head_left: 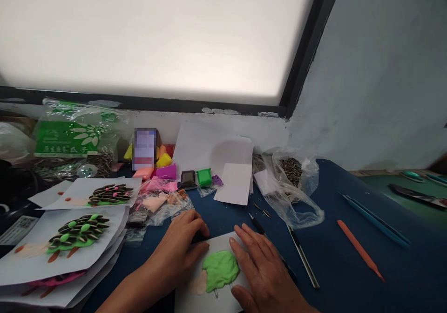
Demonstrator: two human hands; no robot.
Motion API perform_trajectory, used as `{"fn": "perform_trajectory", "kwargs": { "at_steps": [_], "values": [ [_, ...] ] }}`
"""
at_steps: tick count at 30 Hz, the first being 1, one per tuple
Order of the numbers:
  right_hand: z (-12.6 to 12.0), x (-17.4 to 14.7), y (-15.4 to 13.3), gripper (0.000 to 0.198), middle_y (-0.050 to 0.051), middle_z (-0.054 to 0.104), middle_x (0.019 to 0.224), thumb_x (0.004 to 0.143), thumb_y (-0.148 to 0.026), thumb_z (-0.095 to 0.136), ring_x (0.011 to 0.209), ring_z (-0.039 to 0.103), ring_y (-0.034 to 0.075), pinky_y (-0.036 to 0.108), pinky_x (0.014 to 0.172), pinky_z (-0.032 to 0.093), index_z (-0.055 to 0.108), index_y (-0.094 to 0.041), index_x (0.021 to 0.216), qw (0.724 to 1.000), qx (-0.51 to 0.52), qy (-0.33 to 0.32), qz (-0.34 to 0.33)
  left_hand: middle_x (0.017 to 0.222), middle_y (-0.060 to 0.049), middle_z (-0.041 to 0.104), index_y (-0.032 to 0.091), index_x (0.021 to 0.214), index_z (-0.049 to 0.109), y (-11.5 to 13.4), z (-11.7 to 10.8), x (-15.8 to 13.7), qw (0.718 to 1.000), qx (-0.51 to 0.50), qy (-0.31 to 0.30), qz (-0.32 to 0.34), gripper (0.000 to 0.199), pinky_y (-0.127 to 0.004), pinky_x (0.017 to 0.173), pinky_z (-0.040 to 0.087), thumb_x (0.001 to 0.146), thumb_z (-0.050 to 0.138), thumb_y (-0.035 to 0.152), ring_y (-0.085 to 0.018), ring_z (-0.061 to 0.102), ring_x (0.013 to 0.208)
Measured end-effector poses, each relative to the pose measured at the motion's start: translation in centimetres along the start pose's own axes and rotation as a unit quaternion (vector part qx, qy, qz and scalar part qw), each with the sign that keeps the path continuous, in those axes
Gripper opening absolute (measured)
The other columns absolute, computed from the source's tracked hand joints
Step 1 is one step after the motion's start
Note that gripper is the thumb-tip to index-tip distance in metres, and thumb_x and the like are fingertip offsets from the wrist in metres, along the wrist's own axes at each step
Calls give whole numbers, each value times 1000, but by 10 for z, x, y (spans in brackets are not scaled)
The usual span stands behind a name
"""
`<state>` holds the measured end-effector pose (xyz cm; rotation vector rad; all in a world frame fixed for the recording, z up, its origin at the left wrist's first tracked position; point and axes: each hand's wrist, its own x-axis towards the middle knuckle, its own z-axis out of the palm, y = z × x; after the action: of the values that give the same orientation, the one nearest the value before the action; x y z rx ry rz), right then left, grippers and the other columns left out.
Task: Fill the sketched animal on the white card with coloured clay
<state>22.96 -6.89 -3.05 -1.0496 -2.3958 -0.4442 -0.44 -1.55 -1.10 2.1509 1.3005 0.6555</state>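
Observation:
A white paper sheet (190,302) lies in front of me, bearing a lumpy patch of light green clay (221,267) with pale peach clay (199,283) at its left. Short pen lines show below the green patch. My left hand (179,247) rests at the sheet's left edge, thumb on the paper and apart from the bent fingers. On the right side of the sheet lies my right hand (263,268), its fingers stretched out and its thumb spread beside the green clay. Neither hand appears to grip anything.
Finished seed-and-clay hedgehog pictures (78,236) are stacked at left. Clay packets (187,179), a phone (145,149) and a bag of sunflower seeds (291,171) line the back. Pens (303,257), an orange clay tool (361,250) and blue tweezers (375,220) lie at right.

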Motion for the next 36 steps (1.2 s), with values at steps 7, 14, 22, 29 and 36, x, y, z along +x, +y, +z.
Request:
{"fn": "perform_trajectory", "kwargs": {
  "at_steps": [7, 14, 22, 29, 36],
  "values": [
    [1, -1, -1, 56, 21, 56, 139, 102, -51, 37, 131, 50, 33, 46, 98, 50, 55, -9, 135, 1000, 11, -19, -6, 90, -4, 61, 21, 77, 60, -1, 2, 1, 999, 37, -7, 12, 13, -38, 84, 41, 77, 51, 11, -23, 54, 89],
    [-1, -2, -1, 56, 19, 53, 142, 103, -50, 35, 134, 49, 33, 46, 100, 49, 52, -11, 140, 999, 34, -42, 6, 75, -1, 61, 22, 75, 52, -2, -2, 1, 1000, 7, -13, 7, 9, -36, 78, 43, 82, 48, 18, -21, 54, 76],
    [-5, 2, -3, 47, 22, 53, 141, 103, -45, 39, 134, 47, 35, 48, 98, 50, 57, -11, 131, 998, 64, -24, -2, 91, -2, 64, 23, 104, 64, -9, -3, 0, 988, -136, -41, -62, 29, -34, 83, 49, 77, 53, 22, -20, 59, 88],
    [-8, 20, -5, 31, 19, 45, 148, 90, -11, 38, 140, 38, 31, 50, 104, 44, 62, -15, 110, 981, 174, -50, 66, 88, -2, 66, 24, 105, 67, -8, -4, 2, 994, -103, -35, -32, 32, -32, 79, 49, 77, 53, 18, -20, 58, 86],
    [-3, 41, -7, 33, 14, 40, 152, 87, -13, 48, 144, 30, 32, 55, 110, 35, 65, -22, 114, 969, 192, -132, 85, 94, -3, 65, 22, 102, 65, -6, -7, 2, 994, -94, -46, -27, 28, -33, 81, 49, 78, 54, 16, -20, 57, 88]
  ]
}}
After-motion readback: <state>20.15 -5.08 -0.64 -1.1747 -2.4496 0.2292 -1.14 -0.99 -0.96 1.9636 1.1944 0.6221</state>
